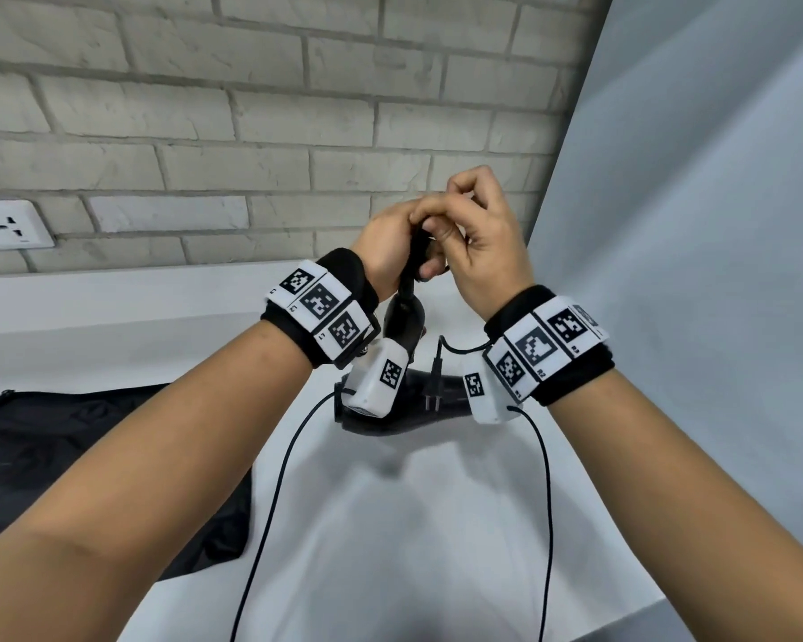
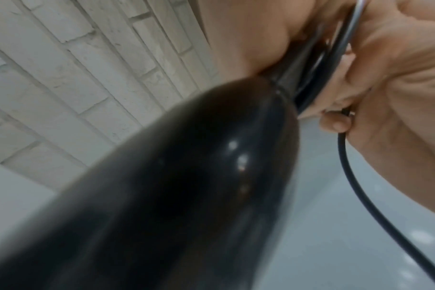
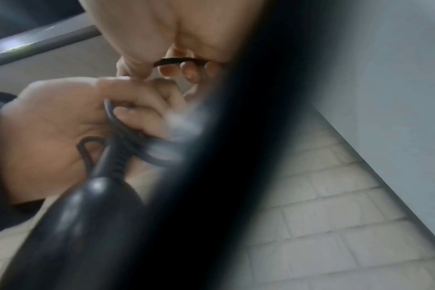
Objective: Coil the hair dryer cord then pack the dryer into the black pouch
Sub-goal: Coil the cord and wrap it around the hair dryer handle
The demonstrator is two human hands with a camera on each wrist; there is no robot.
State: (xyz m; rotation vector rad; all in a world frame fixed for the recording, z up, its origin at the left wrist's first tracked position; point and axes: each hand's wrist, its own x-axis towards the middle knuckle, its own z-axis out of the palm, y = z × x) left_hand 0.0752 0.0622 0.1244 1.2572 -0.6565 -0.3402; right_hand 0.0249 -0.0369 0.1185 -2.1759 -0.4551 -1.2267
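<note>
The black hair dryer (image 1: 406, 312) hangs nozzle-down above the white table, handle end up. My left hand (image 1: 406, 240) grips the top of the handle together with loops of the black cord (image 3: 127, 137). My right hand (image 1: 460, 210), just to the right and touching it, pinches a strand of cord (image 3: 176, 59) between its fingertips. The plug (image 1: 433, 386) dangles below my right wrist in front of the dryer's barrel. In the left wrist view the glossy handle (image 2: 186, 186) fills the frame. The black pouch (image 1: 66, 456) lies flat at the left of the table.
The white table (image 1: 413, 525) stands against a pale brick wall with a socket plate (image 1: 5, 224) at the left. A grey panel (image 1: 691, 224) closes off the right side. Thin black cables (image 1: 274, 479) run down from my wrist devices.
</note>
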